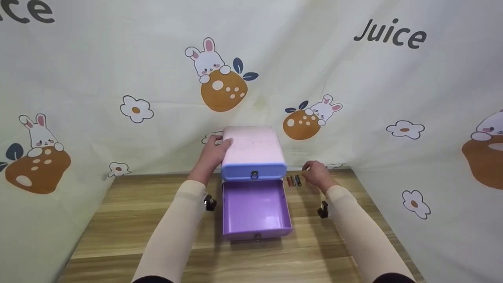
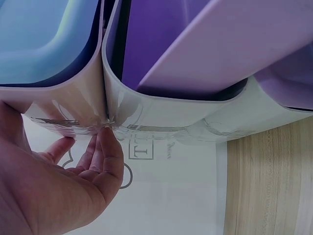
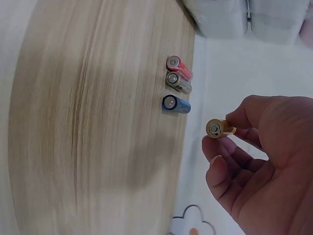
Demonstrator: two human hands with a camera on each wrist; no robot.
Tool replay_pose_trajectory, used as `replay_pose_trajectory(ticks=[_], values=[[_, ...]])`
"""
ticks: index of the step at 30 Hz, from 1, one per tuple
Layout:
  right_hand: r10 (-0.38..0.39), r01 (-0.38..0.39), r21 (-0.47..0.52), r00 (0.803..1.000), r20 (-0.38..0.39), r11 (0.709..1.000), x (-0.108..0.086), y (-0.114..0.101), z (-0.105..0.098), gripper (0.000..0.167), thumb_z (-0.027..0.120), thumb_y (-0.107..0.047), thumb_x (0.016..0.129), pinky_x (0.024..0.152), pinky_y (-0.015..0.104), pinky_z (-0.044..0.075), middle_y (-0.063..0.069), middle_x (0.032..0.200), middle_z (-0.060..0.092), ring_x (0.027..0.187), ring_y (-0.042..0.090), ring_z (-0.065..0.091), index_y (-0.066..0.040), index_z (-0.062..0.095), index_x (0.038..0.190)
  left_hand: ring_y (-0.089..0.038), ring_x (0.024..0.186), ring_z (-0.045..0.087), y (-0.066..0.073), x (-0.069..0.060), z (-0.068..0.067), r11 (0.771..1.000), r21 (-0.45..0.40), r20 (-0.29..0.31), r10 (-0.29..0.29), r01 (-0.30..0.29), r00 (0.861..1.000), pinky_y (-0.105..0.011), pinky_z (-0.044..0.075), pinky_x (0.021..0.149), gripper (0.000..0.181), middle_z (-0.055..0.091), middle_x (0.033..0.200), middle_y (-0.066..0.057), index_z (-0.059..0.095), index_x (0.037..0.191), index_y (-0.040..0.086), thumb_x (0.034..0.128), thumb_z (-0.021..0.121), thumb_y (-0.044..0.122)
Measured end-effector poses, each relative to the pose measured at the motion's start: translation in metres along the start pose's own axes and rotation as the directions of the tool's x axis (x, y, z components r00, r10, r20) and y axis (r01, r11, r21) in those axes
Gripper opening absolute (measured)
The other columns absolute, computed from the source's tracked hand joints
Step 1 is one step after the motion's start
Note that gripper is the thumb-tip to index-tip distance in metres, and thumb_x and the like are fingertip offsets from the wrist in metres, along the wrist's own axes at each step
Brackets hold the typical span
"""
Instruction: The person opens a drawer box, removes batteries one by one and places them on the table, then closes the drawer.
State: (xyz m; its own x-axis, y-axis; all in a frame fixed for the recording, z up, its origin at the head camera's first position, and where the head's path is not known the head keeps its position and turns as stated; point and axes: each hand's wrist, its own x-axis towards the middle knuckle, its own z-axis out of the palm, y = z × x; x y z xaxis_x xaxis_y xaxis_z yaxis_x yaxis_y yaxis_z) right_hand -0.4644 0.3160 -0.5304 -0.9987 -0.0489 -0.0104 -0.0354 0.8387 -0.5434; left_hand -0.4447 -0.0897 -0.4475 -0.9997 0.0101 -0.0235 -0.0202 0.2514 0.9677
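A small plastic drawer cabinet (image 1: 253,145) with a pink top stands on the table. Its blue upper drawer (image 1: 235,173) is closed, while the purple drawer (image 1: 251,208) below is pulled out, with nothing in it. My left hand (image 1: 214,153) rests against the cabinet's left side, thumb near the top edge and fingertips touching the wall. To the right of the cabinet, my right hand (image 3: 274,166) pinches a yellow battery (image 3: 215,129) between thumb and fingers, above the table. Close to it lie a red battery (image 3: 179,67), a grey battery (image 3: 179,82) and a blue battery (image 3: 177,104), side by side.
The wood-grain table (image 1: 157,220) reaches back to a pale printed cloth (image 1: 165,70) with rabbits and flowers, which also hangs along both sides. The pulled-out drawer juts toward the front between my forearms. A further purple part (image 2: 293,78) shows below it in the left wrist view.
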Motion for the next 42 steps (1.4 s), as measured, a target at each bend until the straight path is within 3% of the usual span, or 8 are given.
replay_pose_trajectory(ticks=[6, 9, 20, 25, 31, 37, 42], values=[[-0.012, 0.014, 0.048, 0.999, -0.031, 0.999, 0.0, 0.009, 0.003, 0.013, 0.068, -0.005, 0.096, 0.087, 0.05, 0.055, 0.016, 0.098, 0.073, 0.093, 0.032, 0.066, 0.003, 0.074, 0.105, -0.035, 0.136, 0.058, -0.004, 0.002, 0.001, 1.0, -0.025, -0.006, 0.011, -0.011, 1.0, -0.051, 0.047, 0.114, 0.07, 0.055, 0.153, -0.021, 0.045, 0.159, 0.01, 0.1083, 0.064, 0.055], [0.023, -0.022, 0.063, 0.999, -0.023, 0.998, 0.001, 0.011, 0.006, 0.014, 0.066, -0.004, 0.096, 0.089, 0.049, 0.054, 0.015, 0.101, 0.072, 0.097, 0.032, 0.065, 0.002, 0.074, 0.106, -0.034, 0.135, 0.058, -0.004, 0.002, 0.002, 1.0, -0.02, -0.01, 0.012, -0.012, 1.0, -0.051, 0.048, 0.114, 0.071, 0.056, 0.153, -0.021, 0.045, 0.159, 0.009, 0.1081, 0.064, 0.055], [0.115, -0.126, 0.151, 0.991, 0.074, 0.981, 0.006, 0.011, 0.013, 0.021, 0.06, -0.006, 0.103, 0.064, 0.037, 0.055, 0.015, 0.096, 0.07, 0.077, 0.024, 0.067, 0.001, 0.07, 0.12, -0.035, 0.14, 0.056, -0.003, 0.001, 0.002, 1.0, -0.005, -0.006, -0.004, 0.004, 1.0, -0.053, 0.046, 0.117, 0.073, 0.054, 0.156, -0.021, 0.043, 0.161, 0.01, 0.108, 0.063, 0.057], [0.128, -0.137, 0.117, 0.988, 0.085, 0.984, 0.008, 0.011, 0.016, 0.022, 0.059, -0.01, 0.107, 0.072, 0.038, 0.057, 0.016, 0.107, 0.071, 0.089, 0.027, 0.067, -0.001, 0.07, 0.124, -0.034, 0.141, 0.055, -0.003, -0.001, 0.002, 1.0, -0.008, -0.001, -0.004, 0.004, 1.0, -0.052, 0.045, 0.117, 0.074, 0.054, 0.157, -0.021, 0.043, 0.161, 0.01, 0.1079, 0.063, 0.057], [0.098, -0.102, 0.078, 0.993, 0.063, 0.992, 0.012, 0.013, 0.022, 0.024, 0.059, -0.008, 0.103, 0.086, 0.045, 0.057, 0.017, 0.112, 0.072, 0.1, 0.031, 0.067, 0.001, 0.072, 0.121, -0.035, 0.142, 0.055, -0.002, -0.001, 0.002, 1.0, -0.018, -0.009, 0.003, -0.004, 1.0, -0.052, 0.045, 0.118, 0.074, 0.052, 0.159, -0.021, 0.043, 0.161, 0.009, 0.108, 0.063, 0.056], [0.062, -0.064, 0.04, 0.997, 0.034, 0.997, 0.013, 0.015, 0.026, 0.025, 0.057, -0.002, 0.097, 0.091, 0.049, 0.058, 0.017, 0.108, 0.073, 0.099, 0.031, 0.067, 0.004, 0.073, 0.115, -0.033, 0.137, 0.059, -0.001, -0.002, 0.001, 1.0, -0.029, -0.004, 0.005, -0.005, 1.0, -0.051, 0.047, 0.114, 0.072, 0.056, 0.155, -0.021, 0.043, 0.161, 0.009, 0.1084, 0.063, 0.055], [0.076, -0.078, 0.053, 0.997, 0.024, 0.996, 0.014, 0.014, 0.027, 0.022, 0.06, -0.002, 0.098, 0.091, 0.048, 0.058, 0.016, 0.107, 0.073, 0.099, 0.03, 0.068, 0.003, 0.074, 0.115, -0.034, 0.139, 0.056, 0.001, -0.002, 0.001, 1.0, -0.02, -0.007, 0.0, 0.0, 1.0, -0.052, 0.046, 0.116, 0.073, 0.054, 0.156, -0.021, 0.043, 0.161, 0.009, 0.1085, 0.063, 0.055]])
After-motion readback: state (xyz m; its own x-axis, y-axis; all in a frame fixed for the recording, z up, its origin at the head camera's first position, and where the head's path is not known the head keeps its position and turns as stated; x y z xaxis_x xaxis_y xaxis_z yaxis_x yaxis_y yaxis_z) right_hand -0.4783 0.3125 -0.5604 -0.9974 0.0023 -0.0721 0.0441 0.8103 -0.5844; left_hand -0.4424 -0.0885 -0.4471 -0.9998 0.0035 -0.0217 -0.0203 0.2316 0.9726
